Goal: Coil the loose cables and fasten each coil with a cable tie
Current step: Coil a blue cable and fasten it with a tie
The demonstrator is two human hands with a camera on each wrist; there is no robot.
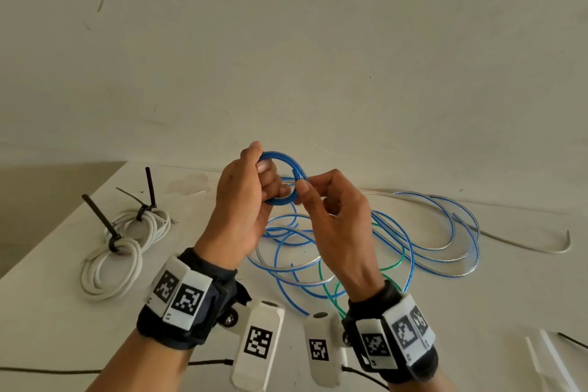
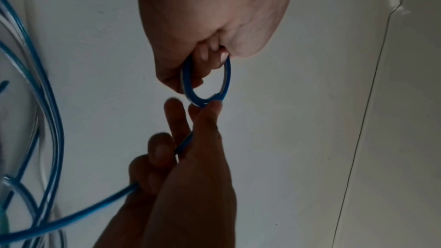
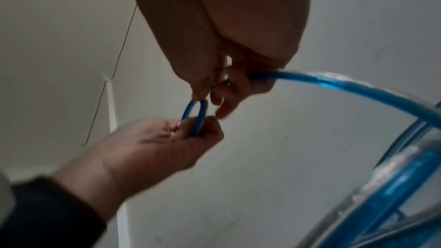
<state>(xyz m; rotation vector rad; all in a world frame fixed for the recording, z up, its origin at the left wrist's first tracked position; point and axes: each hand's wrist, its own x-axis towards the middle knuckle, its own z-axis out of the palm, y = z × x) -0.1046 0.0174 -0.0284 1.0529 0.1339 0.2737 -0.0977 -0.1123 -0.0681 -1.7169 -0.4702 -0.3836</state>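
Note:
Above the table, my left hand point(image 1: 265, 165) grips a small coil of blue cable point(image 1: 281, 200), with the thumb over the top and the fingers curled through the ring. My right hand point(image 1: 305, 184) pinches the same cable at the coil's right edge between thumb and forefinger. In the left wrist view the coil point(image 2: 207, 82) hangs from the left hand point(image 2: 210, 54), and the right hand point(image 2: 205, 108) meets it from below. In the right wrist view the blue cable point(image 3: 334, 86) trails out of the right hand point(image 3: 214, 93) to the loose pile. The loose blue cable point(image 1: 397, 248) lies spread on the white table point(image 1: 47, 328).
Two white cable coils point(image 1: 127, 245) fastened with black cable ties point(image 1: 98, 216) lie at the left. A green cable point(image 1: 327, 289) runs under the blue loops. A loose white cable point(image 1: 541, 247) lies at the right. White cable ties point(image 1: 547, 356) sit at the front right. A wall stands behind.

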